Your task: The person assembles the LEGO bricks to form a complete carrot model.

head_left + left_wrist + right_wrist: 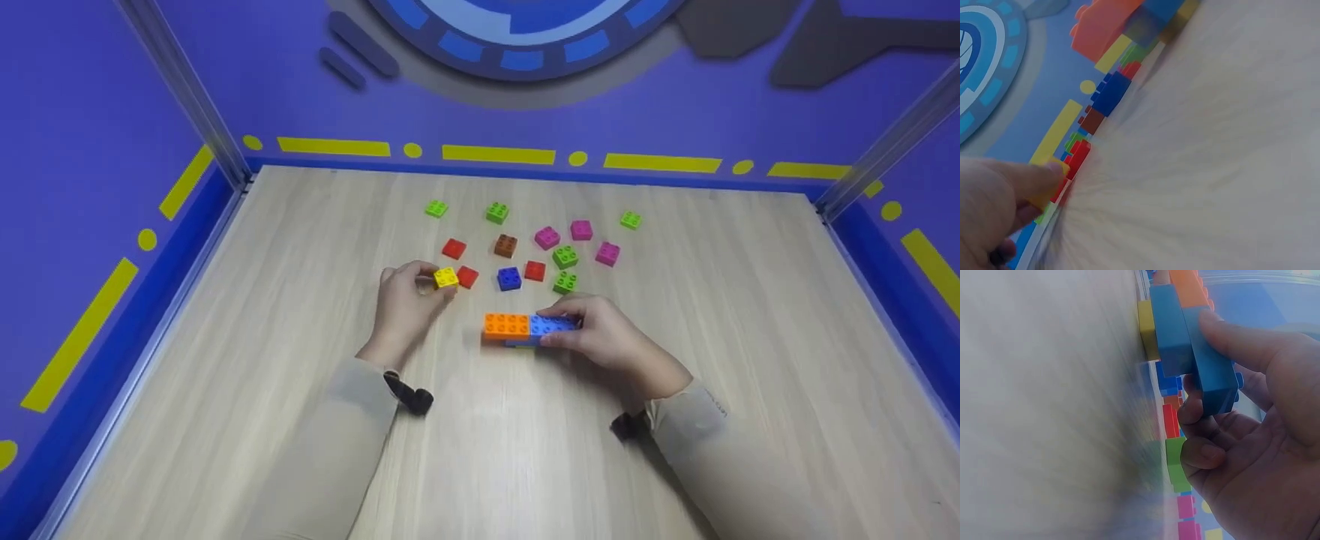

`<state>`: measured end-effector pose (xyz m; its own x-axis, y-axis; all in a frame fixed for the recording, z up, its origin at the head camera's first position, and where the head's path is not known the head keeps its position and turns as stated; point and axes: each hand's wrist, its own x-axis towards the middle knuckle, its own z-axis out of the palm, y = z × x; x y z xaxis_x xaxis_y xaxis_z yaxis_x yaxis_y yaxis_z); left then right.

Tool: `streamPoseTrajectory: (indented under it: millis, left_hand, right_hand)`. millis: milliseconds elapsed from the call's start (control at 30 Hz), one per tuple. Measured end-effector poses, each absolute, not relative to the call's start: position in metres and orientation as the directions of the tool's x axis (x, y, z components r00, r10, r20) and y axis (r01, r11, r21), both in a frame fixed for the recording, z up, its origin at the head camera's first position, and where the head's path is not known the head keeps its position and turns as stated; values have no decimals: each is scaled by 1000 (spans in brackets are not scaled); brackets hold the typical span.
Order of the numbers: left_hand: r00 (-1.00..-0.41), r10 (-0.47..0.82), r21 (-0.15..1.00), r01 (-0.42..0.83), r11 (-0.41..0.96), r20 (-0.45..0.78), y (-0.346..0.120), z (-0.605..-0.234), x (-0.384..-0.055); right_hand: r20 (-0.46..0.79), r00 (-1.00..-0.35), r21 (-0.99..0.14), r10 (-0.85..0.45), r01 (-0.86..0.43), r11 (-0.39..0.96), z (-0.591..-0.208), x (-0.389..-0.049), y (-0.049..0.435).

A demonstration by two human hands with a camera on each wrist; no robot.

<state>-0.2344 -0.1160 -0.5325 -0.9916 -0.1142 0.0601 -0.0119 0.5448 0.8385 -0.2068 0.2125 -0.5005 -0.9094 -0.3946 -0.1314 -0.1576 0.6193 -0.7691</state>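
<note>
Between thumb and fingers, my left hand [403,306] pinches a small yellow brick [445,277], close beside two flat red bricks [467,277]. My right hand [606,336] grips the right end of a built stack, thumb on one side and fingers on the other. Its top layer is an orange brick [506,324] next to a long blue brick [553,322]. The right wrist view shows a second blue brick [1171,332] under these and a yellow brick [1147,331] at the bottom. The fingers partly cover the upper blue brick.
Beyond the hands lie loose bricks: a dark blue one [509,278], a brown one [505,245], another flat red one [535,271], several green ones [565,256] and three pink ones [581,229]. Blue panels [495,112] wall the wooden table [300,225] at back and sides.
</note>
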Motion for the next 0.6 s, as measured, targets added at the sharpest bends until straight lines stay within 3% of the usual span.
streamPoseTrajectory:
  millis: [267,600]
  left_hand:
    - [-996,7,930,83,357,86,-109,-529,-229]
    - [-977,208,956,94,277,36,-104,-527,-223]
  right_hand:
    - [-123,-906,-778,-404,-164,606,-501,-207,214]
    - [-115,-904,-778,-412,-175,603,-500,-207,214]
